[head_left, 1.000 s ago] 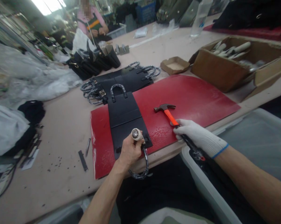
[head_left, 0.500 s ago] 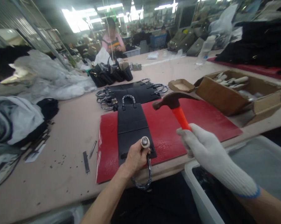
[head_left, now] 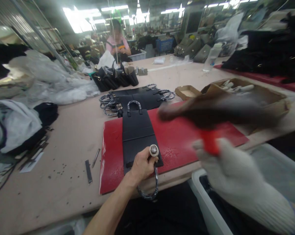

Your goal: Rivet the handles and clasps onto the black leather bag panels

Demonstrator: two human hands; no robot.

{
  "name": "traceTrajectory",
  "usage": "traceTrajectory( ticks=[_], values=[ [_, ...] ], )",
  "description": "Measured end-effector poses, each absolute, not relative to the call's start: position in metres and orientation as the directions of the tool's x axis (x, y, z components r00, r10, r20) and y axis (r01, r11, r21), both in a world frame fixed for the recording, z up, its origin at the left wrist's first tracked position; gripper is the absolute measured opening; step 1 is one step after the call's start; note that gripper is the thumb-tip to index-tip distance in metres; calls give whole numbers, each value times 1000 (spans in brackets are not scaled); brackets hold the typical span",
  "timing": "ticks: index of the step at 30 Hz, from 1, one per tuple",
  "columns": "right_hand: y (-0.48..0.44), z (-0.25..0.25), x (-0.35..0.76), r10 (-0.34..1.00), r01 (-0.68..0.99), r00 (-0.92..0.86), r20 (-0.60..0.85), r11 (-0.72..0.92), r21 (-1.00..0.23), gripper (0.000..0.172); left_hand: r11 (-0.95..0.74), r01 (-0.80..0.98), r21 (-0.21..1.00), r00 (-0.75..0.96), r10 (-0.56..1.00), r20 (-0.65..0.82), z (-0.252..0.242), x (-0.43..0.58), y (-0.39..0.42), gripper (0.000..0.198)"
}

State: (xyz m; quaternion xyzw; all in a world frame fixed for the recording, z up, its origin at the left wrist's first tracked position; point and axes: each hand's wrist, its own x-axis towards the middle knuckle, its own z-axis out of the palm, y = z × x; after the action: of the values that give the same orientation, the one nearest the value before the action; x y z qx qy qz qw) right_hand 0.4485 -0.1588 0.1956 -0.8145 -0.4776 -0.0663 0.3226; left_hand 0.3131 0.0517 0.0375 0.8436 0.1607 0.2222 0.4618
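My bare left hand (head_left: 142, 164) is closed around an upright punch (head_left: 154, 150), whose round, battered top faces me. Its lower end is hidden by the fingers. Beneath it lies a black leather bag panel (head_left: 138, 127) with a wrapped handle at the far end and another wrapped handle (head_left: 148, 196) hanging over the table edge. A red mat (head_left: 172, 140) is under the panel. My right hand (head_left: 232, 176), in a white knitted glove, grips a claw hammer (head_left: 206, 112) by its orange handle. The hammer is raised right of the punch and smeared by motion.
More black panels with wrapped handles (head_left: 135, 96) lie beyond the mat. A cardboard box (head_left: 267, 98) of white-handled tools is at right. A metal rod (head_left: 96, 158) and dark strip (head_left: 88, 172) lie left. A white bin (head_left: 203, 195) stands below the edge. Across the table sits a person (head_left: 117, 42).
The hammer and my right hand have come up closer to the camera and shifted right. My left hand keeps the punch on the panel. The view has shifted slightly.
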Motion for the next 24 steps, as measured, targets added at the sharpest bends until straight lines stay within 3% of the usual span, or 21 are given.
traceTrajectory(
  ticks=[4, 8, 12, 13, 17, 18, 21, 23, 24],
  values=[
    [-157, 180, 454, 872, 889, 409, 267, -316, -332, 32, -534, 73, 842, 854, 470, 223, 39, 313, 52, 9],
    [-159, 180, 454, 804, 845, 493, 334, -351, -404, 37, -552, 48, 832, 852, 458, 255, 37, 313, 53, 9],
    [-163, 168, 465, 891, 890, 428, 149, -387, -240, 30, -549, 67, 833, 863, 451, 227, 36, 313, 53, 9],
    [-163, 163, 471, 890, 878, 442, 114, -403, -258, 29, -553, 71, 830, 866, 446, 223, 36, 313, 53, 9],
    [-155, 133, 505, 861, 741, 507, 41, -411, -531, 35, -570, 80, 818, 868, 443, 224, 41, 314, 53, 12],
    [-152, 123, 512, 847, 714, 531, 7, -444, -541, 35, -568, 81, 819, 869, 443, 221, 42, 314, 52, 11],
    [-139, 92, 523, 773, 736, 635, 6, -602, -309, 27, -546, 72, 835, 871, 442, 214, 46, 314, 51, 11],
    [-129, 76, 515, 791, 808, 588, 168, -568, -157, 30, -541, 67, 838, 869, 445, 218, 49, 313, 51, 12],
    [-124, 71, 507, 814, 854, 521, 258, -502, -140, 36, -544, 66, 837, 868, 445, 221, 49, 313, 51, 11]
  ],
)
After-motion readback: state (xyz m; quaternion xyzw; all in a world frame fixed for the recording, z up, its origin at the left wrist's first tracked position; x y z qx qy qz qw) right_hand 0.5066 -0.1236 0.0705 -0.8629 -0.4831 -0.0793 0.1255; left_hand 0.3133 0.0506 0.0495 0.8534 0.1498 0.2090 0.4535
